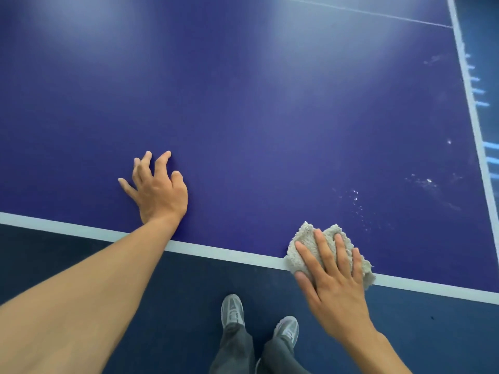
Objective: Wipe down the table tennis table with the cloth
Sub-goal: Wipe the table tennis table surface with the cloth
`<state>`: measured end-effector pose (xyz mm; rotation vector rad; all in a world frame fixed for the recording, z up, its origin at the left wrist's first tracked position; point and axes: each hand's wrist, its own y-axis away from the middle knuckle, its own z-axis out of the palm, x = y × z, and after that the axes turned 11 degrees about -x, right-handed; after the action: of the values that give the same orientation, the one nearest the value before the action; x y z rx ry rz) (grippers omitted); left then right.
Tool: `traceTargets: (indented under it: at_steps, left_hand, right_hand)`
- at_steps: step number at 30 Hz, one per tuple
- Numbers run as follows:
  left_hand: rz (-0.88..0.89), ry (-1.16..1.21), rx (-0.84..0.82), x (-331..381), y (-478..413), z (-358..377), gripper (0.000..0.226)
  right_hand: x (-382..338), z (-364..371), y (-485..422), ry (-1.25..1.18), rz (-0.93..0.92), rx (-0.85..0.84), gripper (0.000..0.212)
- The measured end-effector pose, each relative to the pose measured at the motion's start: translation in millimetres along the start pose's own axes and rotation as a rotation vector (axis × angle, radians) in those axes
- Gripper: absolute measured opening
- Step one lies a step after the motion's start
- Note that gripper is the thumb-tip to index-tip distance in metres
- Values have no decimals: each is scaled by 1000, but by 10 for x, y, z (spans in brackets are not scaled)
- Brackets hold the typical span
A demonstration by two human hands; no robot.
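Observation:
The blue table tennis table [256, 109] fills most of the view, with a white line along its near edge and another down its right side. A beige terry cloth [305, 244] lies on the near edge line at the lower right. My right hand [332, 276] presses flat on the cloth with straight, spread fingers. My left hand [156, 187] rests on the bare table surface further left, fingertips down and spread, holding nothing. White specks and smears [356, 198] mark the surface just beyond the cloth toward the right side.
The table's near edge runs diagonally from left to lower right, with dark blue floor [162, 279] below it. My grey shoes [232, 311] and grey trouser legs stand on the floor close to the edge. A thin white centre line [351, 10] crosses the far top.

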<state>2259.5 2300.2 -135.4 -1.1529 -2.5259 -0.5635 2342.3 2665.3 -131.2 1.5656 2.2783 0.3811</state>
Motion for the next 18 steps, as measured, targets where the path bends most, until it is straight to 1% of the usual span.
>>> traceTargets:
  at_steps: [2,4,7,9,11,13,16,18]
  left_hand:
    - [38,58,-11,-28,34,-46,48]
    - [101,35,-32,-51,113,-57,48]
    - [233,-95,-55,-14,355,46,47]
    - [323,-128,-68,97,525,160,48]
    - [391,-138,-75,244,646,289,47]
    - [428,-140,-77,419,711,415,46]
    - [442,-139,-74,752,708,585,44]
    - [450,-145,-76,1010,638,680,44]
  right_hand:
    - [-191,-22,-124,-56,81,21,55]
    - [-454,-48,-293,-64,93,46,55]
    - [-719,-113,-537,-50,8,61,54]
    - [-751,-116,-600,-37,-70,65,53]
    - [-619,-97,-557,-12,-147,48,53]
    - [-331,-68,-413,15,-168,32,53]
    - [241,-67,-109,4,-108,12,53]
    - [619,-141,-6,-31,-26,-8,53]
